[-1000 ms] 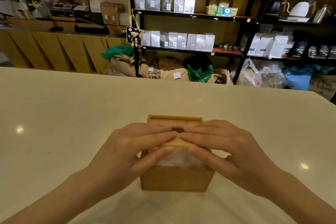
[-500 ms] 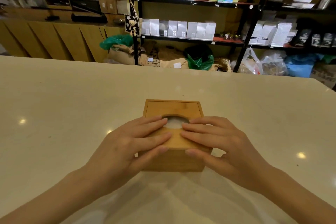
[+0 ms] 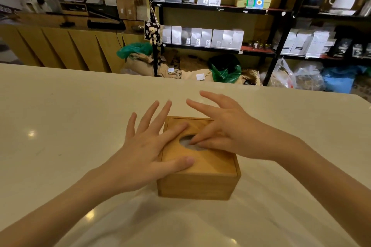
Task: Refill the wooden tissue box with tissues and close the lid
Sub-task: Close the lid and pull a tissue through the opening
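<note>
The wooden tissue box (image 3: 197, 186) stands on the pale counter (image 3: 60, 126) in front of me. Its flat wooden lid (image 3: 210, 161) sits flush in the top, and white tissue (image 3: 187, 142) shows through the oval slot. My left hand (image 3: 148, 146) is spread wide over the box's left edge, thumb resting on the lid. My right hand (image 3: 222, 128) hovers over the lid's right half with fingers apart; two fingertips reach the slot and touch the tissue. Neither hand holds anything.
The counter stretches wide to both sides and ends at a far edge. Beyond it stand dark shelves (image 3: 216, 9) with silver pouches, sacks and plastic bags (image 3: 224, 70) on the floor, and a wooden sideboard (image 3: 60, 46) at the left.
The lid went from tilted over the exposed tissues to seated flat in the box. Both hands then lifted from pressing it and spread their fingers; the right fingertips moved to the slot.
</note>
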`<state>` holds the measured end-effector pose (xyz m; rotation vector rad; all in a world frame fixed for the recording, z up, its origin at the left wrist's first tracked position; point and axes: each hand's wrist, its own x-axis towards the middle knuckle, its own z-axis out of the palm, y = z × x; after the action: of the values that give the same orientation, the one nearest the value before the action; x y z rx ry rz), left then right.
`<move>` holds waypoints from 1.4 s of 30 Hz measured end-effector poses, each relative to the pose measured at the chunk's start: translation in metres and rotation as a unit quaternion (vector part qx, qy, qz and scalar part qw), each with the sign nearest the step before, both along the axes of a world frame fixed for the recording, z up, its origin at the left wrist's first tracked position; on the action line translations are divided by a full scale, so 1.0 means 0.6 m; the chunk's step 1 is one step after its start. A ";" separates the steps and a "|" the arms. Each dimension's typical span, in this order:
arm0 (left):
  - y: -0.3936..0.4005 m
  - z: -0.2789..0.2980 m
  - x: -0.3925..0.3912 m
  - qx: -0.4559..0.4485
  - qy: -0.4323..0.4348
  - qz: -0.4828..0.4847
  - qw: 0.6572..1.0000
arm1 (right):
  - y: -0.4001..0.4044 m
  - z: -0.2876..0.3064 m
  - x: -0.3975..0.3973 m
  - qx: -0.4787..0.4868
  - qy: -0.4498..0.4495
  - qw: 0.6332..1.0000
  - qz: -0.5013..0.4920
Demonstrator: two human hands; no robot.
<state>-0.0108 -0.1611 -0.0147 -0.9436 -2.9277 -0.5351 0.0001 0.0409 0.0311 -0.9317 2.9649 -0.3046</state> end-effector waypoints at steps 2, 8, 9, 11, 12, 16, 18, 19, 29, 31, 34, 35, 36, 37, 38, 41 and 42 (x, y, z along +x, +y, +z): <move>0.001 0.002 0.001 -0.011 -0.016 0.013 1.000 | -0.008 0.007 -0.018 0.038 -0.027 0.999 0.019; 0.000 0.002 -0.003 -0.002 -0.060 0.024 0.998 | -0.027 0.003 -0.050 0.084 -0.047 0.994 0.054; 0.000 0.001 -0.003 0.000 -0.064 0.026 0.998 | -0.029 0.000 -0.052 0.079 -0.047 0.994 0.056; 0.001 -0.001 -0.002 0.001 -0.068 0.029 0.997 | -0.031 -0.005 -0.055 0.069 -0.046 0.995 0.059; 0.001 -0.001 -0.002 0.002 -0.070 0.029 0.997 | -0.031 -0.007 -0.056 0.063 -0.044 0.995 0.059; 0.001 0.000 -0.001 0.006 -0.076 0.026 0.997 | -0.027 -0.013 -0.056 0.037 -0.033 0.998 0.049; 0.001 0.000 -0.001 0.004 -0.075 0.025 0.997 | -0.025 -0.015 -0.056 0.025 -0.029 0.998 0.050; 0.001 0.000 -0.001 0.003 -0.074 0.025 0.997 | -0.023 -0.015 -0.056 0.018 -0.029 0.998 0.050; 0.000 0.002 -0.001 0.007 -0.075 0.019 0.997 | -0.002 -0.012 -0.061 -0.093 -0.085 0.991 0.045; 0.001 0.001 -0.001 0.012 -0.074 0.018 0.997 | 0.002 -0.009 -0.063 -0.111 -0.111 0.987 0.046; 0.002 0.001 0.000 0.018 -0.071 0.017 0.997 | 0.006 -0.008 -0.067 -0.156 -0.177 0.971 0.034; 0.002 0.001 0.001 0.018 -0.069 0.017 0.997 | 0.007 -0.009 -0.068 -0.176 -0.200 0.963 0.029; 0.003 0.002 0.002 0.015 -0.068 0.017 0.997 | 0.009 -0.009 -0.070 -0.194 -0.216 0.957 0.025; 0.004 0.002 0.002 0.013 -0.068 0.018 0.997 | 0.011 -0.009 -0.072 -0.208 -0.225 0.952 0.023; 0.004 0.002 0.002 0.011 -0.069 0.018 0.997 | 0.012 -0.008 -0.074 -0.215 -0.230 0.949 0.021; 0.005 0.006 0.003 0.022 -0.085 0.009 0.996 | 0.016 -0.005 -0.076 -0.219 -0.252 0.943 0.010; 0.005 0.007 0.003 0.028 -0.092 0.002 0.995 | 0.017 -0.004 -0.077 -0.220 -0.260 0.940 0.008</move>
<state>-0.0092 -0.1580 -0.0103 -0.9289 -3.0551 -0.7361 -0.0459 0.0514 0.0289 -0.7434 2.4327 -1.0632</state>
